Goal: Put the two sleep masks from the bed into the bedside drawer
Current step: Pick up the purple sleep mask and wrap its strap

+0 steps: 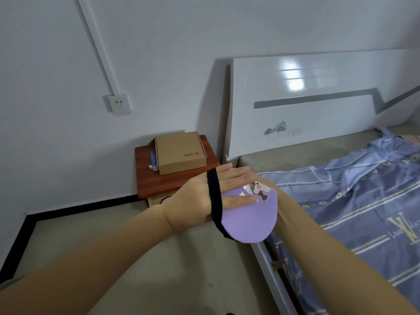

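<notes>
A purple sleep mask with a cartoon print and a black elastic strap hangs in the air between the bedside table and the bed edge. My left hand lies flat over it. The strap runs across the back of that hand, and the thumb presses on the mask's front. My right arm reaches in from the lower right. Its wrist ends behind the mask, so my right hand is hidden. The red-brown bedside table stands behind my left hand, which covers most of its drawer front. I see no second mask.
A cardboard box and a blue tube lie on the table top. The bed, with a blue striped cover and a white headboard, fills the right side. A wall socket sits above the bare floor.
</notes>
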Demonstrator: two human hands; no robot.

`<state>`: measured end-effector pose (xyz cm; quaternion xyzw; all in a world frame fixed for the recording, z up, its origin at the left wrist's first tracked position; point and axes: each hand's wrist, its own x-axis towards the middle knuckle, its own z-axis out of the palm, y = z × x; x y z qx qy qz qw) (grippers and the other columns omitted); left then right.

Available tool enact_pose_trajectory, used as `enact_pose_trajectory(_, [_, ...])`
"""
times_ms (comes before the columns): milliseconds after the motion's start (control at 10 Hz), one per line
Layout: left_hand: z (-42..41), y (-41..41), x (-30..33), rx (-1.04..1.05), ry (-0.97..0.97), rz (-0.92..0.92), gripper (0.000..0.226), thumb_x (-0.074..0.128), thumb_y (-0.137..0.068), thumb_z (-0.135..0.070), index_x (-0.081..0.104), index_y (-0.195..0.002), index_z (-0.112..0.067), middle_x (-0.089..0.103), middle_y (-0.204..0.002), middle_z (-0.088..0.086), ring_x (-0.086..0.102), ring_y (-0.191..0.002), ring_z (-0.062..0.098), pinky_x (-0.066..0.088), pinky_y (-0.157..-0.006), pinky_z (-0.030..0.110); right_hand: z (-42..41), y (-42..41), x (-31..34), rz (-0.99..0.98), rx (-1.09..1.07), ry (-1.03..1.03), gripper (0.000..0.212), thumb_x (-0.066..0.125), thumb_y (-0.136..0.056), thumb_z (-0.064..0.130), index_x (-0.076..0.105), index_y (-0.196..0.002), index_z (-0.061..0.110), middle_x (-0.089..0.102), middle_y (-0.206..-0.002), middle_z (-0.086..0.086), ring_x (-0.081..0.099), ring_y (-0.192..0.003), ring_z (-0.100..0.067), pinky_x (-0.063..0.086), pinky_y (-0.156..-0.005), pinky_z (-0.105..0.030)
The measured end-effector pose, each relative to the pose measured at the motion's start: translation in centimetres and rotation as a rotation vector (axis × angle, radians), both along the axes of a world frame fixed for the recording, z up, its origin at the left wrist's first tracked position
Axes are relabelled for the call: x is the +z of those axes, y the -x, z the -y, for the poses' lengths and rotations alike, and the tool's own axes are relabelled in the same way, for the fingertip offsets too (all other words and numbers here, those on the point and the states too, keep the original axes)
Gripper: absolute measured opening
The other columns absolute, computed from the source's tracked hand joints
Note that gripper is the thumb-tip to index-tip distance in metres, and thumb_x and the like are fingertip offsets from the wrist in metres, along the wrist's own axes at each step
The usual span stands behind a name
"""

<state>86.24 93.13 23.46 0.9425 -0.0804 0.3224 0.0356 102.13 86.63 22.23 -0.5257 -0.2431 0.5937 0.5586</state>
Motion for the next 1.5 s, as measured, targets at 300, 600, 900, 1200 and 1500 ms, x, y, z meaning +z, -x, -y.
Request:
enact_pose_trajectory(300, [-1.6,2.1,-0.6,0.298,0.29,-0.078,0.035,0.057,-0.09,-0.013,0.058,-0.121,0.003,0.056,-0.13,0.023,0.05,-0.126,0.035,0.042,-0.106,0.05,-1.5,-0.7,-0.4,-0.203,0.103,-0.285,0.014,0.057,-0.083,0.015,0.07,-0.081,0.01,0.072,-0.075,-0.004,0.067,-0.069,-0.014,0.057,-0.067,-0.025])
enact_pose_trajectory(600, [-4.6,2.0,-1.1,0.291,0.048,-0.033,0.032,0.048,-0.094,-0.027,0.06,-0.122,-0.019,0.049,-0.136,0.024,0.035,-0.135,0.032,0.033,-0.111,0.045,-1.5,-2.9,1.2,0.034,0.281,-0.063,0.031,0.049,-0.092,0.034,0.07,-0.079,0.016,0.073,-0.078,-0.002,0.071,-0.073,-0.015,0.059,-0.063,-0.028])
enact_pose_trajectory(900, [-5.0,1.1,-2.9,0.492,0.722,-0.213,0.034,0.045,-0.073,0.003,0.065,-0.087,-0.02,0.04,-0.123,-0.005,0.022,-0.118,-0.005,0.029,-0.105,0.033,-3.8,-2.5,-1.0,0.312,0.101,0.055,0.011,0.053,-0.094,0.012,0.063,-0.095,0.017,0.064,-0.108,-0.015,0.065,-0.092,-0.022,0.056,-0.083,-0.039])
enact_pose_trajectory(1200, [-4.0,-2.4,-6.2,0.844,0.857,0.266,0.014,0.063,-0.085,-0.017,0.057,-0.073,-0.014,0.047,-0.075,-0.01,0.048,-0.069,0.003,0.038,-0.066,0.012,-6.2,-1.4,-3.1,0.15,-0.247,-0.016,0.02,0.05,-0.095,0.01,0.061,-0.081,0.02,0.065,-0.088,-0.002,0.063,-0.082,-0.015,0.054,-0.08,-0.037])
enact_pose_trajectory(1500, [-4.6,-6.6,-8.7,0.958,1.917,0.464,0.018,0.058,-0.089,-0.028,0.057,-0.098,-0.013,0.064,-0.101,0.008,0.064,-0.098,0.024,0.057,-0.086,0.043,-7.2,-2.4,-7.6,0.211,-0.158,-0.007,0.012,0.049,-0.095,0.014,0.061,-0.094,0.017,0.064,-0.101,-0.008,0.06,-0.09,-0.02,0.051,-0.079,-0.036])
